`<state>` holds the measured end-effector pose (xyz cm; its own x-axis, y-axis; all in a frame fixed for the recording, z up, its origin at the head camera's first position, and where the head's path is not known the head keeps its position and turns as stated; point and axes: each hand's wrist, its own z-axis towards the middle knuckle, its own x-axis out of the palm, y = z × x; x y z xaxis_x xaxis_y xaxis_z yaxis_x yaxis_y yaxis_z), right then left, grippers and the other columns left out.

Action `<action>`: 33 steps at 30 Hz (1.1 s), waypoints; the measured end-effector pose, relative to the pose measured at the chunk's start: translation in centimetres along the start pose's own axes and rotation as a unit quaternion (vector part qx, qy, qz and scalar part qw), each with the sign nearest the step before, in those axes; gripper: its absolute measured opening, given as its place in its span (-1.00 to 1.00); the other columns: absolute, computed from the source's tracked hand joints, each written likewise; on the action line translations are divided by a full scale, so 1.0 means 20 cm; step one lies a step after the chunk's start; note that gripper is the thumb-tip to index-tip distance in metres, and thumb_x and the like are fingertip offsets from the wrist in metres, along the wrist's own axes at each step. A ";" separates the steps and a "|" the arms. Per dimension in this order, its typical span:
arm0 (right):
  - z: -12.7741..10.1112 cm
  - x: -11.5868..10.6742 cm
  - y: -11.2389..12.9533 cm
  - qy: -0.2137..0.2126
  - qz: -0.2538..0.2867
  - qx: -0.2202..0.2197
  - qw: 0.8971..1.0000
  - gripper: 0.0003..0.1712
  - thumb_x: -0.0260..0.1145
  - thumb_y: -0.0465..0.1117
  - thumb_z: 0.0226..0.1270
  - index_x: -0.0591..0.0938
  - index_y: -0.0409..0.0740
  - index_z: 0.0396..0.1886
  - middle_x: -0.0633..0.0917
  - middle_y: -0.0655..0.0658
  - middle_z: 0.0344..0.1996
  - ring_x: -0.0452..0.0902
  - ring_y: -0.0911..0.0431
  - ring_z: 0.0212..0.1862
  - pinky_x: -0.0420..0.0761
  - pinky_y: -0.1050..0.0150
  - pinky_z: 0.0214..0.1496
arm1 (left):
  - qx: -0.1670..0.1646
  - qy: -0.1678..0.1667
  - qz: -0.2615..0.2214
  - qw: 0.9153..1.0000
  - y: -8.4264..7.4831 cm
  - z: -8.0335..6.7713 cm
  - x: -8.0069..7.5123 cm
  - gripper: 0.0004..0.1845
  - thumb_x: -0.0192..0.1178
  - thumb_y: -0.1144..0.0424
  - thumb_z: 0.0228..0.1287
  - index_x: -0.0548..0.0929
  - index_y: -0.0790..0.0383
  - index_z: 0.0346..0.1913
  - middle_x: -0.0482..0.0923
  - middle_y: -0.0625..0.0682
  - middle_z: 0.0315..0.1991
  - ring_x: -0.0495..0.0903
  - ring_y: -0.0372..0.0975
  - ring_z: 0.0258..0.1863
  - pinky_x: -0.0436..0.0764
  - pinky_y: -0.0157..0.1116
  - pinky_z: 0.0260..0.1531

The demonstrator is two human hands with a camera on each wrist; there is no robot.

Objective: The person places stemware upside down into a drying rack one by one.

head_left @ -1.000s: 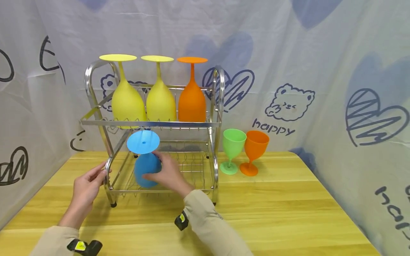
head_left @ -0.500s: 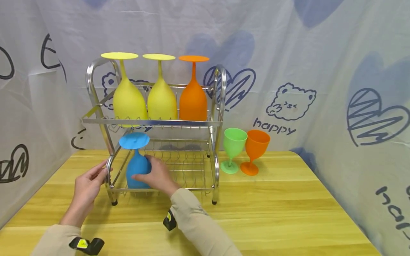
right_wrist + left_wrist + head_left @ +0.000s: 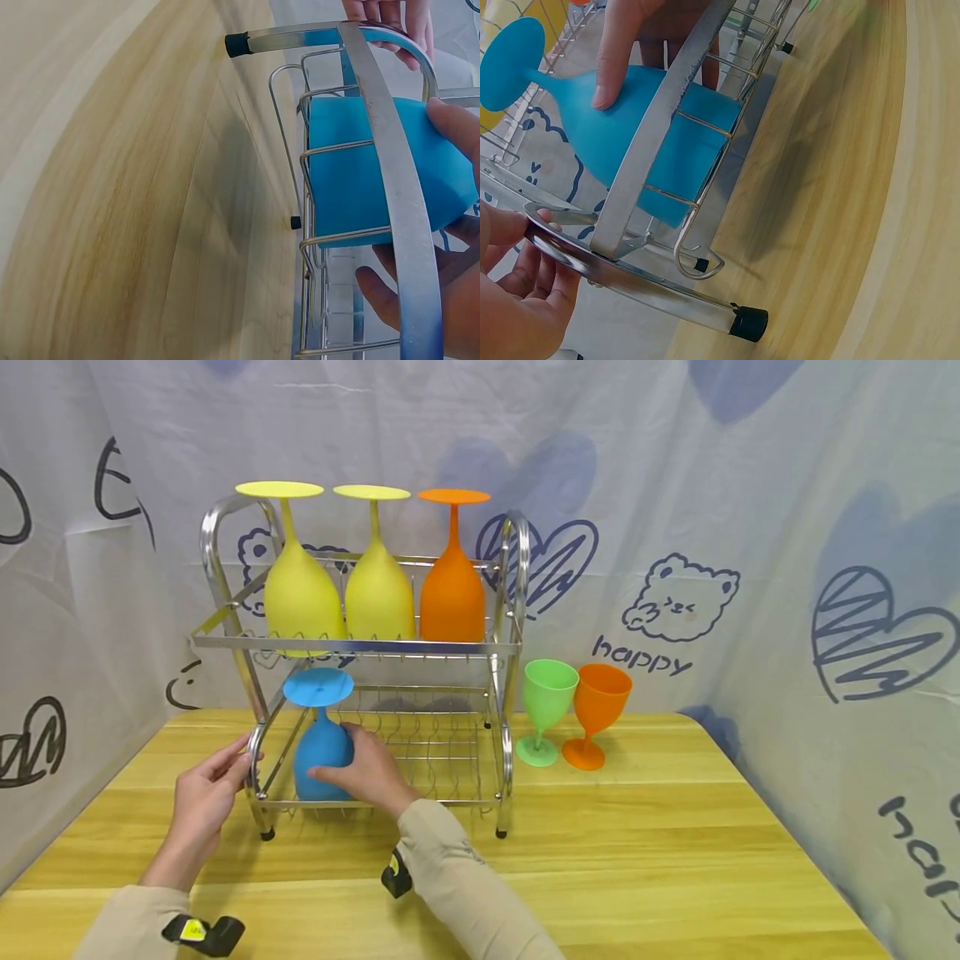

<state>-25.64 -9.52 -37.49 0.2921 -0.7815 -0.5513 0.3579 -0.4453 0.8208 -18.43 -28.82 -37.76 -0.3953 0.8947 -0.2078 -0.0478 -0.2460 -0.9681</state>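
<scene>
- The left hand [image 3: 201, 800] is resting at the 9 o'clock side of the dish rack [image 3: 507, 585], its grip curling round the curved metal bar at the rack's lower front left corner
- In the left wrist view the fingers [image 3: 514, 271] are wrapping that chrome bar from beneath
- The blue goblet [image 3: 321, 752] is standing upside down on the rack's lower shelf, in its left front corner, rim down on the wires and foot pointing to 12 o'clock
- The right hand [image 3: 366, 772] is lying at the goblet's 3 o'clock side, its grip clasping the blue bowl with thumb in front and fingers round the back
- On the upper shelf, two yellow goblets [image 3: 300, 589] and an orange goblet [image 3: 451, 593] are standing inverted in a row, the orange one at the 3 o'clock end
- On the desk [image 3: 675, 860], just beside the rack at its 3 o'clock, a green goblet [image 3: 546, 710] and a second orange goblet [image 3: 594, 714] are standing upright, their bowls touching
- A printed cloth backdrop [image 3: 750, 527] is hanging behind and around the desk
</scene>
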 end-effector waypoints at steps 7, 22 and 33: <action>0.01 0.01 0.00 0.004 0.000 -0.003 1.000 -0.11 0.48 0.04 0.14 0.33 -0.12 0.41 0.51 -0.11 0.21 0.49 0.01 0.15 0.59 0.14 0.06 | -0.004 -0.004 -0.004 1.000 0.00 0.00 0.00 -0.47 0.00 0.18 0.50 0.26 0.34 0.41 0.53 -0.49 -0.32 0.53 -0.55 -0.27 0.51 -0.63 -0.27; -0.06 -0.11 0.03 0.022 -0.025 0.008 0.999 0.07 0.48 -0.01 0.16 0.09 -0.17 0.52 0.25 -0.17 0.43 0.21 -0.07 0.39 0.40 -0.01 0.29 | -0.014 0.008 0.001 1.000 0.00 0.01 0.01 -0.47 -0.02 0.16 0.51 0.26 0.27 0.43 0.52 -0.50 -0.30 0.50 -0.53 -0.22 0.50 -0.66 -0.21; -0.28 -0.47 0.12 -0.012 -0.061 -0.113 0.992 -0.29 0.37 -0.16 0.29 0.35 -0.20 0.39 0.44 -0.19 0.28 0.36 -0.06 0.27 0.43 0.08 0.28 | 0.011 -0.002 0.039 0.999 0.00 0.00 0.00 -0.49 -0.03 0.18 0.52 0.29 0.32 0.41 0.52 -0.46 -0.28 0.49 -0.57 -0.28 0.52 -0.60 -0.30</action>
<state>-22.57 -0.77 -31.11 0.2145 -0.7390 -0.6387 0.5805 -0.4294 0.6918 -18.40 -28.78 -37.72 -0.4024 0.8708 -0.2825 -0.0361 -0.3235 -0.9455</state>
